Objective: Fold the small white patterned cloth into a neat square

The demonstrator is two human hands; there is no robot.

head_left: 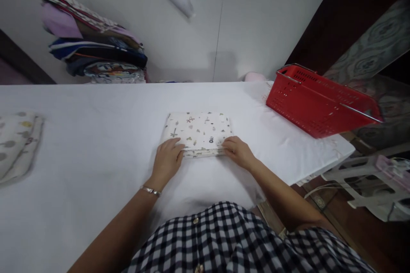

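A folded white cloth [198, 131] printed with small plants and figures lies flat on the white-covered table [96, 136], its layered near edge facing me. At its near left corner, my left hand [168, 158] is closed on the edge, fingers over the top. My right hand [238, 151] grips the near right corner in the same way, fingertips bent over the fold. Both thumbs are partly hidden. Another folded cloth [17, 145] with grey dots lies at the far left of the table, apart from my hands.
A red plastic basket [320, 98] with metal handles stands at the table's right end. Behind the back left edge is a stack of folded fabrics [102, 47] against the wall. A white plastic stool [368, 183] is on the floor at right.
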